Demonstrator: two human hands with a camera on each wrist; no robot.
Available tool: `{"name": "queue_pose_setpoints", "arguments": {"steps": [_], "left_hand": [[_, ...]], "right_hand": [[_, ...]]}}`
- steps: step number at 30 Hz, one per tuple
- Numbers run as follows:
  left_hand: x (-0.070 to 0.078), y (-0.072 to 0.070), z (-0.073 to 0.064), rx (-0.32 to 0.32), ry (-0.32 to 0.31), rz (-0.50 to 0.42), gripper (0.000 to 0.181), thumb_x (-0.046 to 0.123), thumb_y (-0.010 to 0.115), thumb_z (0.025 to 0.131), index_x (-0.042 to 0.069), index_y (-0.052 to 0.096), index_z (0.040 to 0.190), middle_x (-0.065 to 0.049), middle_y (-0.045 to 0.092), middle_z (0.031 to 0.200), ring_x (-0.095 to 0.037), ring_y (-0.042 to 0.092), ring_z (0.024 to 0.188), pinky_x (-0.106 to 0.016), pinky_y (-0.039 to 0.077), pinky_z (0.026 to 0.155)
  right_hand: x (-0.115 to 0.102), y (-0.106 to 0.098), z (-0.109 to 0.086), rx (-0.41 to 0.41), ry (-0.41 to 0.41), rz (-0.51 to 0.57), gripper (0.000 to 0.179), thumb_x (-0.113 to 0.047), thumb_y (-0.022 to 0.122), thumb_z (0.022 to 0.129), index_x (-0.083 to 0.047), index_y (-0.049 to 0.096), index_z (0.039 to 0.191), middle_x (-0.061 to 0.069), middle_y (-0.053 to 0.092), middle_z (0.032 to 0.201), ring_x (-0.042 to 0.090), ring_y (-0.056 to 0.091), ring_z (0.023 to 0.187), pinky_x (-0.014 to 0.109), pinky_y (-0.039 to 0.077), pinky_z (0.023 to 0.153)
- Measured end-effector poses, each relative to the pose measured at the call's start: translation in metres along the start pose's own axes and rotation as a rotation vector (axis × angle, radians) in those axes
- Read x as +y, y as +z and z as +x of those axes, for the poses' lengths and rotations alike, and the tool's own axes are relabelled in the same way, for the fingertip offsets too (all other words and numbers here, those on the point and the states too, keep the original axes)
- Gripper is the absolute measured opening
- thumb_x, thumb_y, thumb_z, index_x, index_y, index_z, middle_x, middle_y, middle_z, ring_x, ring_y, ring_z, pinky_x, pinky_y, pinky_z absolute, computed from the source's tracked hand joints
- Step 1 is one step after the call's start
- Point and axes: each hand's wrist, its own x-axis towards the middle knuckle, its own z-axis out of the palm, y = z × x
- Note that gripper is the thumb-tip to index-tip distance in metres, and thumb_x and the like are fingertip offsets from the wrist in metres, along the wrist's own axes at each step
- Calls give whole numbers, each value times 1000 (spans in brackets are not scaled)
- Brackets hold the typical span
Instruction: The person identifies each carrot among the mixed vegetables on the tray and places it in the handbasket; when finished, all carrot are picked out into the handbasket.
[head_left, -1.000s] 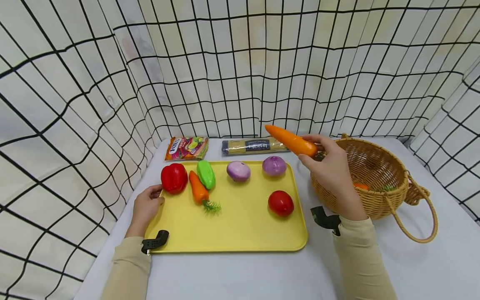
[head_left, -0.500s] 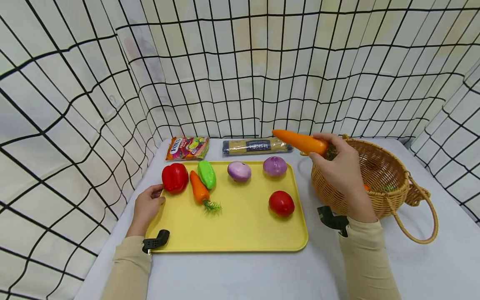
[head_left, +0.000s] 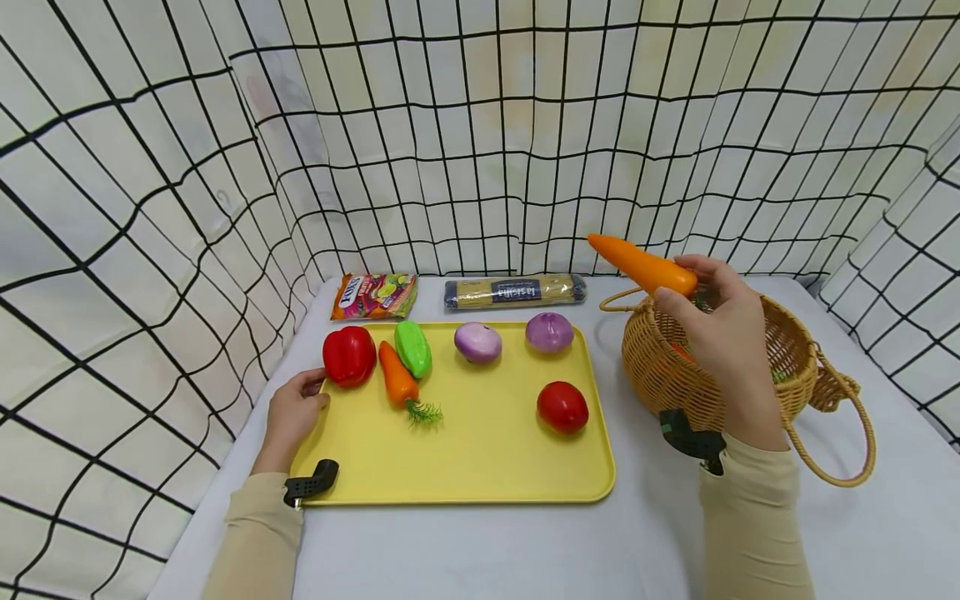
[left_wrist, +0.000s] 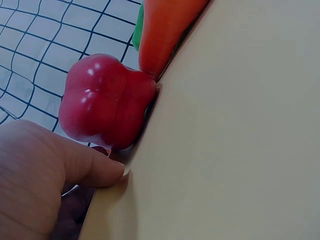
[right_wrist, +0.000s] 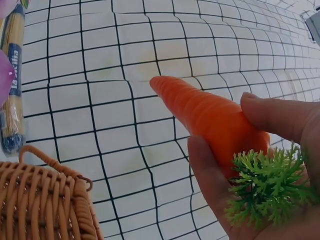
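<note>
An orange carrot [head_left: 643, 265] with a leafy green top [right_wrist: 267, 185] is held by its thick end in my right hand [head_left: 723, 342], between thumb and fingers, above the wicker basket [head_left: 637, 375]. Its tip points up and to the left. My left hand [head_left: 292, 417] pinches the left rim of the yellow tray [head_left: 480, 467], thumb [left_wrist: 100, 167] on top, other fingers mostly hidden beneath. Just beyond that thumb lies a red bell pepper [left_wrist: 102, 102]. On the tray also lie a smaller carrot [head_left: 397, 377], a green vegetable [head_left: 412, 350], two purple onions [head_left: 477, 342] and a tomato [head_left: 562, 407].
Behind the tray lie a colourful candy bag [head_left: 373, 297] and a pasta packet [head_left: 513, 291]. Inside the basket, something orange and something green show partly. A rope handle [head_left: 832, 479] hangs from the basket's front right. Black-lined white fabric [head_left: 465, 133] walls the back and sides.
My right hand has moved right with the carrot, from beside the basket's left rim to over the basket. The left hand and the tray have stayed still.
</note>
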Motion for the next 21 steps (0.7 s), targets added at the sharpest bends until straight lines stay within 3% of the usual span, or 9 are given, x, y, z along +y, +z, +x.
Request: {"name": "queue_pose_setpoints", "arguments": {"steps": [9, 16, 21], "left_hand": [[0, 0, 0, 7, 2, 12, 45, 5, 53, 91, 0, 54, 135, -22, 58, 127, -33, 52, 114, -40, 40, 93], [1, 0, -1, -3, -1, 1, 45, 5, 52, 91, -1, 54, 135, -22, 57, 129, -34, 51, 115, -43, 39, 97], [1, 0, -1, -4, -1, 1, 44, 5, 52, 92, -1, 54, 135, -22, 57, 129, -34, 50, 115, -43, 40, 97]], "right_hand": [[-1, -6, 1, 44, 22, 66, 41, -16, 68, 91, -12, 59, 131, 0, 55, 122, 14, 51, 102, 12, 46, 78], [2, -13, 2, 62, 62, 182, 36, -12, 66, 91, -10, 63, 126, 2, 54, 122, 16, 52, 103, 11, 48, 75], [9, -20, 3, 57, 65, 106, 38, -14, 64, 92, -9, 59, 130, -1, 52, 119, 14, 50, 101, 10, 47, 75]]}}
